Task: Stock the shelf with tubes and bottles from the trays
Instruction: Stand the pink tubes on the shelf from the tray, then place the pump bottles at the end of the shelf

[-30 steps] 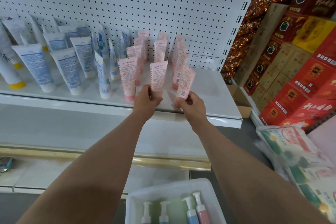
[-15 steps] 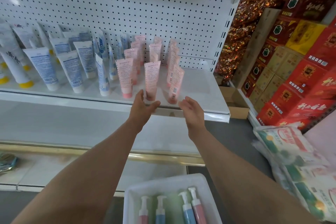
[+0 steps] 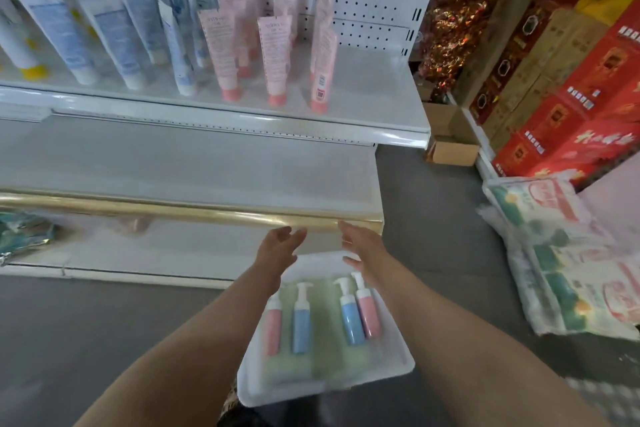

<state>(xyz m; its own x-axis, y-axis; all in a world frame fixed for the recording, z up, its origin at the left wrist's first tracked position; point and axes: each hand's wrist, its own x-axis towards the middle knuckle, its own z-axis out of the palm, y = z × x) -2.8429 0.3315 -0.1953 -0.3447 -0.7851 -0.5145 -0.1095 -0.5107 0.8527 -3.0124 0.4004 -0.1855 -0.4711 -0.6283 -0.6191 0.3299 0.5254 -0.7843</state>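
A white tray [image 3: 398,362] lies low in front of me with several pump bottles, pink [image 3: 273,329] and blue [image 3: 301,328] on its left, blue [image 3: 350,319] and pink [image 3: 369,314] on its right. My left hand [image 3: 277,248] and my right hand [image 3: 362,250] hover over the tray's far end, fingers straight and holding nothing. On the white shelf [image 3: 377,80] above stand pink tubes [image 3: 277,62] in rows, with white and blue tubes [image 3: 114,28] to their left.
A lower shelf with a gold front rail [image 3: 207,213] runs just beyond my hands. Red cartons [image 3: 568,114] are stacked at the right, with a small cardboard box [image 3: 452,149] and plastic-wrapped packs [image 3: 568,253] on the dark floor.
Both hands let go of the pink tubes on the shelf and dropped down to the tray. My view tilted downward, bringing the tray and its bottles fully into sight.
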